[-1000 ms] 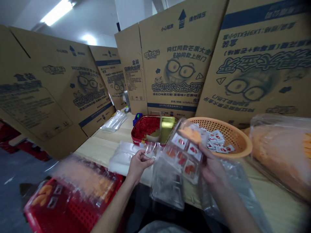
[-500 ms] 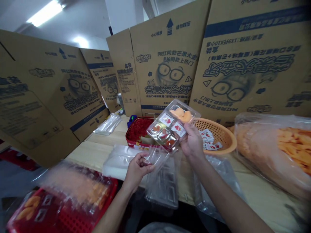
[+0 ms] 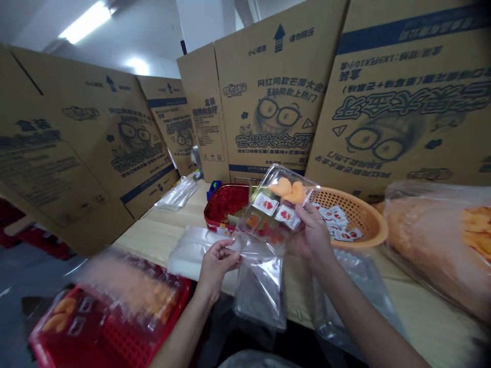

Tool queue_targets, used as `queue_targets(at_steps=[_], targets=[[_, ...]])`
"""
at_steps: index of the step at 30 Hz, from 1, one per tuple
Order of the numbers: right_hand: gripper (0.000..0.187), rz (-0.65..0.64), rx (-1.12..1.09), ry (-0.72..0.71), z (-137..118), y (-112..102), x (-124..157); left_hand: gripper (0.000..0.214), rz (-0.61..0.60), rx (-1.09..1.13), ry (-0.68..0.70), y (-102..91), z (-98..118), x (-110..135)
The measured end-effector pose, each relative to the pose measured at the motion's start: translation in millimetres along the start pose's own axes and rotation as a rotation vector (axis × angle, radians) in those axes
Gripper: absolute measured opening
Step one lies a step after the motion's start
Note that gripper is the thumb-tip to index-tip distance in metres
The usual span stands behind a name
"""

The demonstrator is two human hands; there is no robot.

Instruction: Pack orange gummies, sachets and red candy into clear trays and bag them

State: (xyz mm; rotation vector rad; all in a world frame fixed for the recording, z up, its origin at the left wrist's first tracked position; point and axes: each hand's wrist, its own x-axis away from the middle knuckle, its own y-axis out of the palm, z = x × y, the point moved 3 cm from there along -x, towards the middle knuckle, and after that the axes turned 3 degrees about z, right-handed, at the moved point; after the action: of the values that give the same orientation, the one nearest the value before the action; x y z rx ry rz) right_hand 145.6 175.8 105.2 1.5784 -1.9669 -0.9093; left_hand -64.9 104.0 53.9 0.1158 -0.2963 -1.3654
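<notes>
Room: flattened cardboard cartons, printed with a bespectacled cartoon face and Chinese text, stand along the far edge of the wooden table under a ceiling strip light.

Change: the clear plastic tray has come down from its higher position, and its lower end now sits at the mouth of the clear plastic bag.

Tray: held above the table's near edge, tilted, with orange pieces and red-and-white sachets inside.

Left hand: fingers and thumb are closed in a pinch on the bag's rim, holding it up.

Right hand: fingers are curled around the tray's lower right side, gripping it.

Table middle: a stack of flat clear bags lies just beside the left hand.

Far edge: a red tin of red pieces stands near a small blue object and a loose plastic bag.

Right side: an orange plastic basket holds loose sachets, and a large bag of orange pieces lies at the table's right edge.

Off the near left corner: a red crate, blurred, holds plastic-wrapped packs.
</notes>
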Motion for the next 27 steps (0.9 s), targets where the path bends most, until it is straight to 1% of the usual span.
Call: queue_targets(at_steps=[3, 5, 8, 12, 14, 16, 18, 21, 25, 27], targets=[[0.027, -0.022, 0.050, 0.025, 2, -2, 1, 0.049, 0.021, 0.005, 0.025, -2.2, 3, 0], [0.029, -0.043, 0.071, 0.056, 4, 0, 4, 0.050, 0.000, -0.019, 0.020, -1.4, 4, 0], [0.029, -0.054, 0.087, 0.107, 9, 2, 8, 0.052, -0.072, -0.084, -0.034, 1.7, 6, 3], [0.028, -0.087, 0.116, 0.149, 15, 6, 12, 0.038, -0.163, -0.183, -0.107, 2.4, 10, 5], [0.029, -0.109, 0.121, 0.172, 19, 9, 14, 0.035, -0.206, -0.209, -0.146, 1.2, 12, 4], [0.030, -0.118, 0.125, 0.193, 24, 11, 16, 0.036, -0.229, -0.169, -0.195, 0.4, 12, 3], [0.029, -0.135, 0.143, 0.216, 29, 12, 19, 0.036, -0.223, -0.090, -0.219, 0.9, 13, 1], [0.028, -0.158, 0.183, 0.282, 36, 9, 26, 0.033, -0.206, 0.040, -0.190, 3.9, 14, -1], [0.028, -0.210, 0.252, 0.406, 41, 5, 37, 0.032, -0.146, 0.175, -0.169, 3.2, 14, -3], [0.033, -0.246, 0.279, 0.382, 38, 6, 39, 0.032, -0.112, 0.216, -0.151, 0.4, 13, -2]])
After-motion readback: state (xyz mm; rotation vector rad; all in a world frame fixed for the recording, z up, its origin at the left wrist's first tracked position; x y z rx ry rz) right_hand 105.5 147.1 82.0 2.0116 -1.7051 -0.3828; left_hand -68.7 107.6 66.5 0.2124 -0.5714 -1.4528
